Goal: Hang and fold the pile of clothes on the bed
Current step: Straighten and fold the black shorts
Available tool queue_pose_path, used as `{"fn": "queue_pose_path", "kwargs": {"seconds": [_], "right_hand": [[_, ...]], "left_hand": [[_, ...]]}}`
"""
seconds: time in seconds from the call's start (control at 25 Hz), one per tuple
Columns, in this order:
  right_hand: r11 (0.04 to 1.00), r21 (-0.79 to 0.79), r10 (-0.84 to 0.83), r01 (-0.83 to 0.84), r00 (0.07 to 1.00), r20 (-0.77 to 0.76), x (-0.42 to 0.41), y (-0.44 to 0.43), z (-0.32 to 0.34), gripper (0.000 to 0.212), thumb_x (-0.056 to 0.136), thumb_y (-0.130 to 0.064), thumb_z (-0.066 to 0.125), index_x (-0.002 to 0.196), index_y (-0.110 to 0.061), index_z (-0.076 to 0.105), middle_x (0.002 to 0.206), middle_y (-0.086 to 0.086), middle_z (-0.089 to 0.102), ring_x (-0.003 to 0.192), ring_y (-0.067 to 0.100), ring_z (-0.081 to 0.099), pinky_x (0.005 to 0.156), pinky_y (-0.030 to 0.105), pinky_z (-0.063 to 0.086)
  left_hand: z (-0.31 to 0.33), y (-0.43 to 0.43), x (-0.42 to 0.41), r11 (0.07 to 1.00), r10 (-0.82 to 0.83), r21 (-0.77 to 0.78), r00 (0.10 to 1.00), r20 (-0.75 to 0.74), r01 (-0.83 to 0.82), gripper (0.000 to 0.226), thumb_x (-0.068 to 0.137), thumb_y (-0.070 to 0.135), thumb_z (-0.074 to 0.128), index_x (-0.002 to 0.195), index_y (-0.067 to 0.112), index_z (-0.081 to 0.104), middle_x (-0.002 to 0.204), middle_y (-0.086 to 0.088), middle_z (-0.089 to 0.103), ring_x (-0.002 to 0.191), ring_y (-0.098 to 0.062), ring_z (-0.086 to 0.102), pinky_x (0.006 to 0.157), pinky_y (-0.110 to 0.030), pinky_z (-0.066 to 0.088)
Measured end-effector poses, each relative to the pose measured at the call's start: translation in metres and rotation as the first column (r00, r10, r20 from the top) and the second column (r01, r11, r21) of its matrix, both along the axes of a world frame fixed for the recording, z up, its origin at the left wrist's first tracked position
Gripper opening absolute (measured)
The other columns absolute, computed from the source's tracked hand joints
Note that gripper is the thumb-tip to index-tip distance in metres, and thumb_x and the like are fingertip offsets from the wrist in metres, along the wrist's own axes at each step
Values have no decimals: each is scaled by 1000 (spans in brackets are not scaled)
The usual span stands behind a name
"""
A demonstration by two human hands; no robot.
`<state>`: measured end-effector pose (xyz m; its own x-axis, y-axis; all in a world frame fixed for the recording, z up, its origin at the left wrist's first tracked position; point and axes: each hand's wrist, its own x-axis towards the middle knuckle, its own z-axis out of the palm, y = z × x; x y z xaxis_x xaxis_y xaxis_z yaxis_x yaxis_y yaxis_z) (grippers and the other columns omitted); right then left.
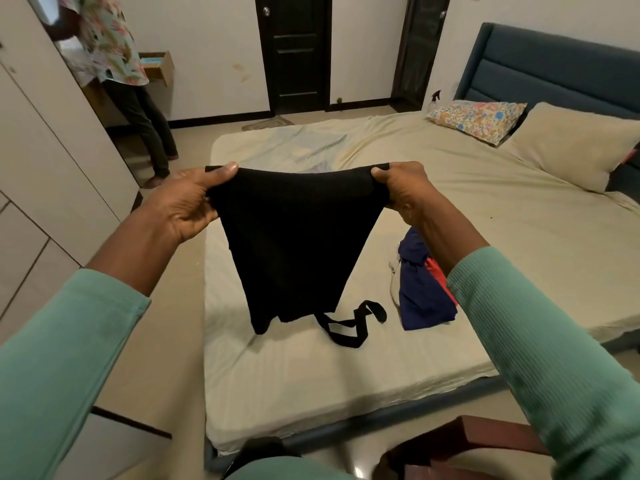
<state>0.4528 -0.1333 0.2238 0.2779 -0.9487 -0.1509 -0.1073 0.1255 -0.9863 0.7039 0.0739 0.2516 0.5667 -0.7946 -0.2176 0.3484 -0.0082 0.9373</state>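
Head: left hand point(194, 199), right hand point(401, 192) pinch garment point(298, 237) (black).

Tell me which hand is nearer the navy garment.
Right. The right hand grips the black garment just above the navy garment; the left hand grips its opposite corner, farther away.

Bedroom with white walls point(214, 46) and a wide bed point(485, 220) under a cream sheet, backed by a padded blue headboard point(554, 67). At its head, a floral pillow point(478, 119) just beside a larger plain pillow point(571, 143). On the far side, a dark panelled door point(294, 53), with a second dark door point(419, 46) to its right (round knobs on both). Along the left, tall off-white wardrobe fronts point(52, 150); beyond them, a small wooden wall shelf point(161, 67). Underfoot, glossy beige floor tiles point(166, 306). At bottom right, a corner of reddish-brown wooden furniture point(478, 441). Soft, even light throughout.
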Motion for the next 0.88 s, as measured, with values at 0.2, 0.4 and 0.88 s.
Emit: {"fn": "queue_pose_path", "kwargs": {"seconds": [0.2, 0.4, 0.88], "right_hand": [[993, -105, 53, -58, 997, -51, 16, 5, -11, 23, 103, -1, 50, 108, -8, 71, 97, 5, 72, 93, 20, 69, 76, 27, 58], [994, -99, 48, -48, 999, -4, 17, 11, -26, 32, 98, 6, 45, 96, -14, 70, 96, 9, 73, 91, 25, 72, 73, 31, 62], [984, 109, -153, 139, 978, 138, -19, 4, -47, 6, 91, -7, 74, 89, -10, 69, 86, 6, 71, 79, 20, 70, 76, 32, 62]], "left_hand": [[-18, 11, 3, 1000, -6, 21, 996, -92, 8, 21, 94, 32, 72, 108, 17, 71, 104, -5, 75, 108, -20, 73, 88, -36, 63], [-46, 21, 2, 995, 87, 66, 986, -140, -79, 10, 96, 15, 71, 105, 12, 72, 108, -8, 72, 106, -18, 74, 77, -27, 63], [-49, 24, -26, 999, -35, 33, 990, -134, 40, 5, 90, 13, 73, 92, 10, 75, 91, -4, 76, 95, -14, 75, 81, -27, 62]]}}
